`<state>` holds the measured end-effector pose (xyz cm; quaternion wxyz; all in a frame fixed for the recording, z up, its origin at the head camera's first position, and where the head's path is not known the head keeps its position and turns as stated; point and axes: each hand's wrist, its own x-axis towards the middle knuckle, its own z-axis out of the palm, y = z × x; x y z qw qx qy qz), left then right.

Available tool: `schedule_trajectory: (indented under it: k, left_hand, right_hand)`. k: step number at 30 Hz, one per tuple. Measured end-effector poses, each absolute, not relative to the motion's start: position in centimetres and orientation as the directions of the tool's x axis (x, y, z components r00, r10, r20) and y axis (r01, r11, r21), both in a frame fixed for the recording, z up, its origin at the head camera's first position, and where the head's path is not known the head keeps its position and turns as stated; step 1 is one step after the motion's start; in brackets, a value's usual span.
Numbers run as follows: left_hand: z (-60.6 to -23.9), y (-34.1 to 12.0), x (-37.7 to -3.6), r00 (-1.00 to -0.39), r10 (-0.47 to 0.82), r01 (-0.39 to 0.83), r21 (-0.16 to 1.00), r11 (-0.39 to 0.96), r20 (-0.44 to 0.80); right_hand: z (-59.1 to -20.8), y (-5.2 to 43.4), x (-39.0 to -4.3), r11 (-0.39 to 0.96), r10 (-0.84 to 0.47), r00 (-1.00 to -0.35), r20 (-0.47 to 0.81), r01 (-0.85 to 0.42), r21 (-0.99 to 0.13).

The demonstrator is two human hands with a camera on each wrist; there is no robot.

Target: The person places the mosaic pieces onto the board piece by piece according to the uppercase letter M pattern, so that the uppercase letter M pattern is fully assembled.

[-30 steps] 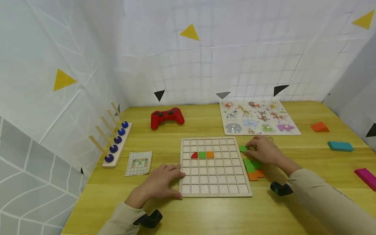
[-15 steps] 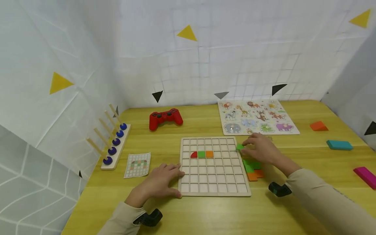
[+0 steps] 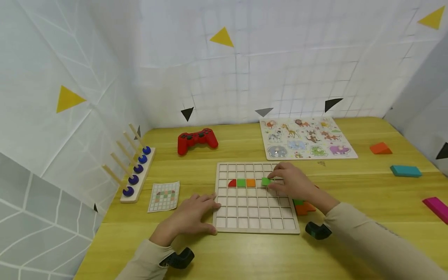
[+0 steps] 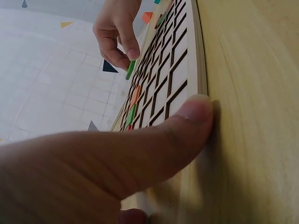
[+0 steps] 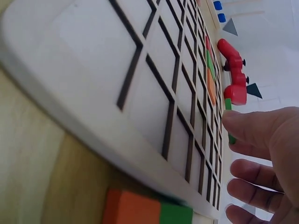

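Pinching a small green tile (image 3: 266, 181) with our right hand (image 3: 292, 184), we held it low over the wooden grid board (image 3: 255, 223), one free cell to the right of the red, green and orange tiles (image 3: 241, 183). Our left hand (image 3: 190, 217) lay flat, grasping nothing, against the board's corner on the bench (image 3: 350, 186), probably to keep it from sliding.

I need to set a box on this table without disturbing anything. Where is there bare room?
Bare table lies between the grid board and the teal block, and along the near edge. It is crowded right of the board, where loose tiles lie under the right hand.
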<state>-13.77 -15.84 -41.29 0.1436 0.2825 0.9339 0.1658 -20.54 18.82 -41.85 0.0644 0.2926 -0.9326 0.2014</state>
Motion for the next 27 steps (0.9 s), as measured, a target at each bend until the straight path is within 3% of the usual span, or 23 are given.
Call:
schedule_trajectory:
  k: [4,27]
  left_hand:
    - [-41.2,-15.8,-13.7,-0.8,0.577,0.486,0.388,0.783,-0.163]
    - [-41.0,-15.8,-13.3,-0.803,0.58,0.492,0.395,0.776,-0.139]
  right_hand:
    - [-42.2,18.3,-20.6,0.734,-0.542,-0.796,0.269,-0.605,-0.31]
    - [-42.8,17.5,-21.1,0.748,-0.537,-0.814,0.22,-0.58,-0.323]
